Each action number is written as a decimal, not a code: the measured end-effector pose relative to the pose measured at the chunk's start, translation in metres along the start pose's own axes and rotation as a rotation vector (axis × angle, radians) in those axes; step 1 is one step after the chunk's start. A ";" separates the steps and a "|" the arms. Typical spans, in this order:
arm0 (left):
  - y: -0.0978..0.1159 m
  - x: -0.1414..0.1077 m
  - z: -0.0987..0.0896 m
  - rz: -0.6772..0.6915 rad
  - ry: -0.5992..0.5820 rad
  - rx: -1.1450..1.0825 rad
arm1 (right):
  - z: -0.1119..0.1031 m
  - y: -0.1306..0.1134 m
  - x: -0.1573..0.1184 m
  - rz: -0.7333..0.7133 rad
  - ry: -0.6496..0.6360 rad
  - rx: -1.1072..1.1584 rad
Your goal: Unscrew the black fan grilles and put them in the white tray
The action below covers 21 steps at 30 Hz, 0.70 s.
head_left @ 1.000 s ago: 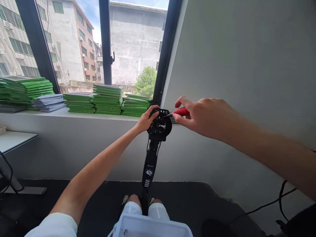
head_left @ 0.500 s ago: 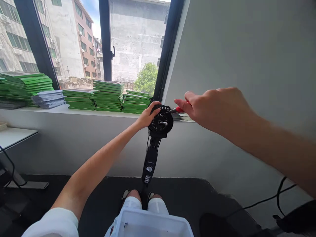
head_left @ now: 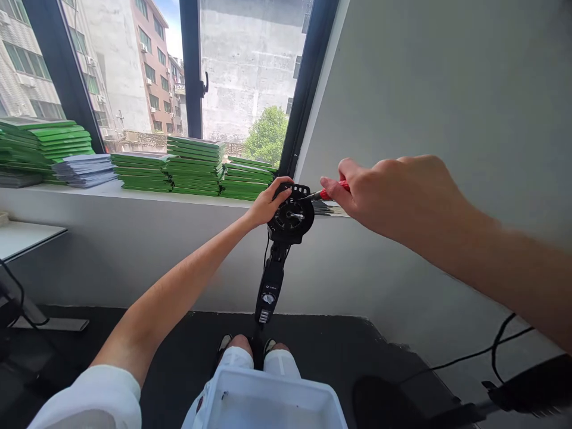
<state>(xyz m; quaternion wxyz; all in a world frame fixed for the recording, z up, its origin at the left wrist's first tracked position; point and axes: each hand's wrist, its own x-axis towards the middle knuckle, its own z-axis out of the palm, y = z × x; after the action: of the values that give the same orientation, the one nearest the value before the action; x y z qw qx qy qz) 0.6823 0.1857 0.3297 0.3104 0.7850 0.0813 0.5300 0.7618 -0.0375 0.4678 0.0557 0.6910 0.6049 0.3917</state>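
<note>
In front of me stands a black pedestal fan with its grille and blades off. Its round motor housing point(head_left: 306, 223) faces me, with a metal shaft point(head_left: 295, 216) in the middle. My left hand point(head_left: 263, 207) grips the housing's upper left edge, the thumb lying over its front. In my right hand point(head_left: 395, 186) is a red-handled screwdriver point(head_left: 328, 192); its tip points left at the upper right of the housing face. Whether the tip sits in a screw is too small to tell. Below, the fan's control column point(head_left: 271, 277) carries a knob and buttons.
A white plastic tray point(head_left: 277, 381) rests at my lap, with small dark bits inside. Stacks of green booklets point(head_left: 194, 170) line the windowsill point(head_left: 187, 199). At left is a white table point(head_left: 31, 241); at lower right, a black object point(head_left: 531, 387) with a cable point(head_left: 465, 356).
The view has shifted slightly. Both hands keep their holds on the housing and the screwdriver, whose tip stays at the upper right of the housing.
</note>
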 end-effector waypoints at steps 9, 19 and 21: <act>-0.005 0.000 -0.001 0.000 0.002 -0.007 | -0.004 0.001 0.000 0.048 -0.019 0.010; -0.004 -0.001 0.000 -0.002 0.009 -0.009 | 0.000 0.003 0.000 0.055 0.035 0.067; -0.004 0.000 0.000 -0.002 0.005 -0.012 | -0.002 0.003 0.002 -0.008 -0.022 0.131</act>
<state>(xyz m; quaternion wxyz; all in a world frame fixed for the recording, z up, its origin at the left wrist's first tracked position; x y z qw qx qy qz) 0.6835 0.1888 0.3268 0.3152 0.7818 0.0796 0.5321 0.7631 -0.0374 0.4715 0.0187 0.6950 0.6314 0.3435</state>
